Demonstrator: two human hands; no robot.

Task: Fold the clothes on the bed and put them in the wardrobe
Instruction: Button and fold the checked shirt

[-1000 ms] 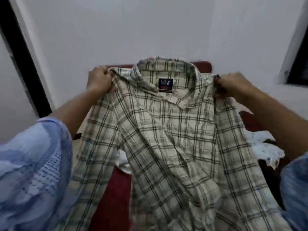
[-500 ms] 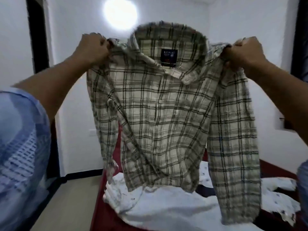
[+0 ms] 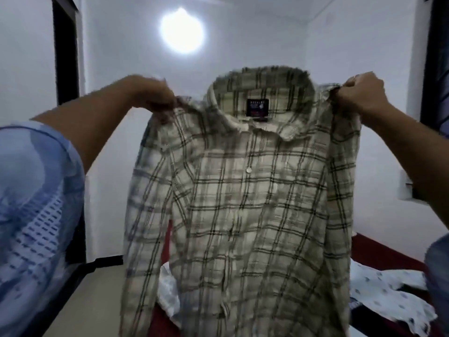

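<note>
A cream plaid shirt [image 3: 245, 203] with dark check lines hangs in the air in front of me, collar up, a dark label showing inside the neck. My left hand [image 3: 155, 98] pinches its left shoulder and my right hand [image 3: 359, 93] grips its right shoulder. Both sleeves dangle down the sides. The shirt's lower part covers much of the bed with the dark red sheet [image 3: 379, 251]. The wardrobe is not in view.
A white garment [image 3: 170, 290] lies on the bed behind the shirt, and a pale printed cloth [image 3: 386, 293] lies at the lower right. A dark door frame [image 3: 65, 52] stands at left, a dark window frame [image 3: 435, 57] at right. Bare floor [image 3: 92, 295] lies at lower left.
Both hands lifted the shirt off the bed and hold it spread in the air. Since half a second ago the hands sit lower in view and the shirt hangs closer.
</note>
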